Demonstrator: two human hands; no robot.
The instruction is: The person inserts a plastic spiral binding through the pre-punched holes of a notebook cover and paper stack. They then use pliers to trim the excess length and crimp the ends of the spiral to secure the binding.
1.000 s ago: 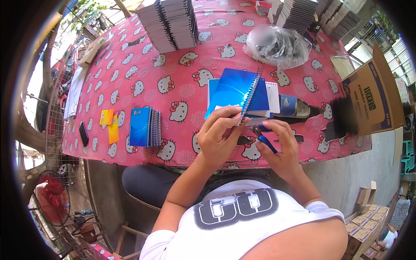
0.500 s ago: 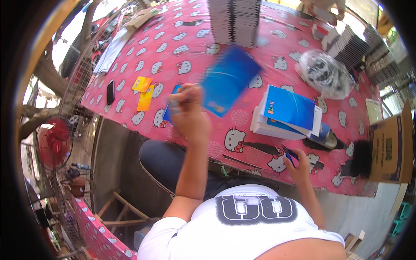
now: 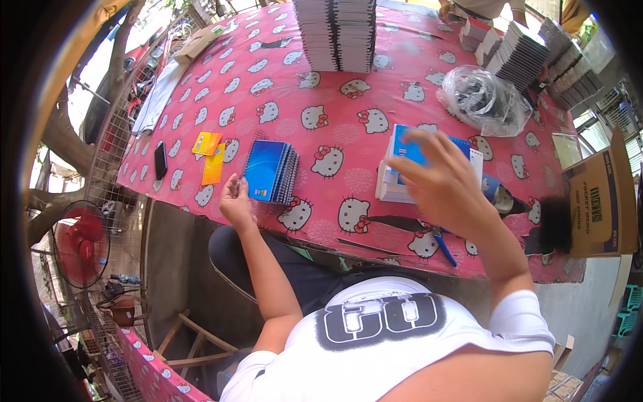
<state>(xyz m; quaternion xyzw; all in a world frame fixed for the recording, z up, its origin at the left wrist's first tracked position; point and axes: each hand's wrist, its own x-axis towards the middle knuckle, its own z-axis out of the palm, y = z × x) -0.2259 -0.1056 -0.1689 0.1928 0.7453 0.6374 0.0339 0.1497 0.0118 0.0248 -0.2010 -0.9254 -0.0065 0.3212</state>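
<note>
My left hand point(image 3: 239, 203), fingers loosely curled and slightly apart, is at the lower left corner of a small stack of blue spiral notebooks point(image 3: 265, 171). It seems to touch the stack's edge, and no held object shows. Over a white pile of loose pages with a blue cover point(image 3: 445, 144) on top, my right hand point(image 3: 439, 171) reaches with fingers spread and somewhat blurred. It hides part of that cover; contact cannot be made out. Blue-handled pliers point(image 3: 445, 248) lie on the table below my right hand.
Tall stacks of bound notebooks point(image 3: 338, 37) stand at the far side of the pink patterned table point(image 3: 348, 181). A clear plastic bag point(image 3: 485, 100), more stacks point(image 3: 517, 57) and a cardboard box point(image 3: 599, 201) are at right. Orange packets point(image 3: 213, 165) and a phone point(image 3: 160, 161) lie left. Another person's hand point(image 3: 445, 12) shows beyond.
The blue notebook that was blurred beside my left hand is no longer in the air. My left hand lowered leftward. My right hand let go of the pliers and rose over the pages.
</note>
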